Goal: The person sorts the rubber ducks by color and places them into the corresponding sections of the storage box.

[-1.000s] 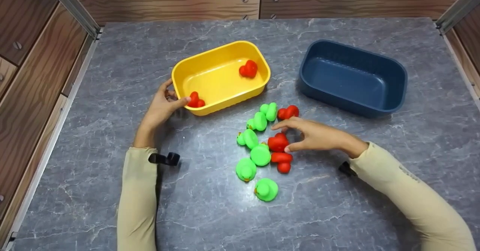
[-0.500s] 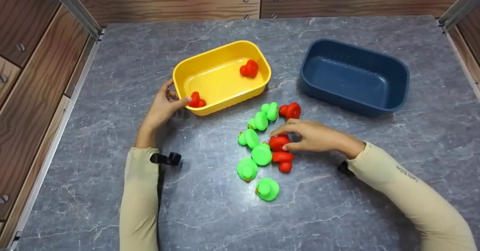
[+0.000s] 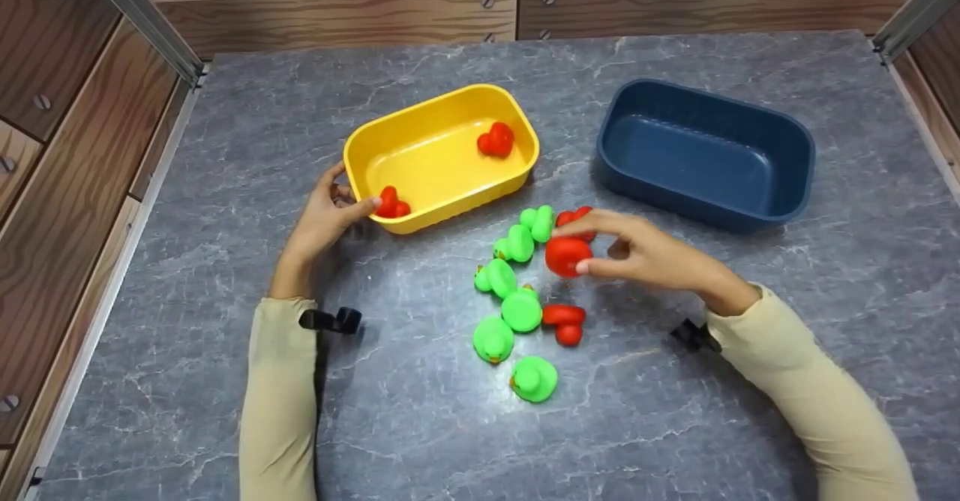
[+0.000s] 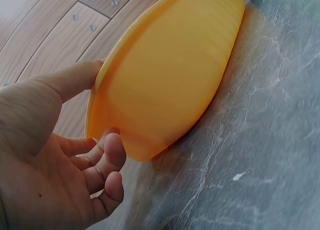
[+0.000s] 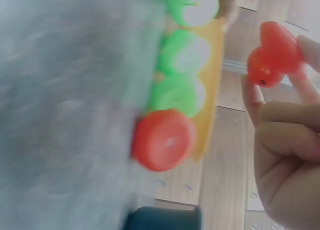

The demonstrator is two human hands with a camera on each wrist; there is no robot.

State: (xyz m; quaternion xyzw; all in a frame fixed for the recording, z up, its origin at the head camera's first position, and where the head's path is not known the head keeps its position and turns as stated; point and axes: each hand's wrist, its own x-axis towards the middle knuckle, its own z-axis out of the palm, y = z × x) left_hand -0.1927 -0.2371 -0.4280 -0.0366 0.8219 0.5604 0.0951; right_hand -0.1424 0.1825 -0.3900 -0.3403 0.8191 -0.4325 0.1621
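My right hand (image 3: pixel 645 253) pinches a red rubber duck (image 3: pixel 568 256) between thumb and fingers, held above the table. In the right wrist view that duck (image 5: pixel 272 54) hangs at the fingertips, clear of the others. At the near left corner of the yellow bin (image 3: pixel 442 212), my left hand (image 3: pixel 324 212) grips the wall, thumb over the rim and fingers outside. Two red ducks lie inside the bin, one (image 3: pixel 496 140) at the right and one (image 3: pixel 391 202) by my left thumb. Another red duck (image 3: pixel 564 221) is partly hidden behind my right hand.
Several green rubber ducks (image 3: pixel 521 309) lie in a curved line mid-table, with a red duck (image 3: pixel 566 324) beside them. One green duck (image 3: pixel 533 379) sits apart, nearer me. A dark blue bin (image 3: pixel 705 208) stands at the back right. Wood-patterned panels (image 3: pixel 337 17) border the table.
My right hand has closed on a red duck beside the green ones and lifted it up and away from its spot. The left hand stays on the yellow bin.
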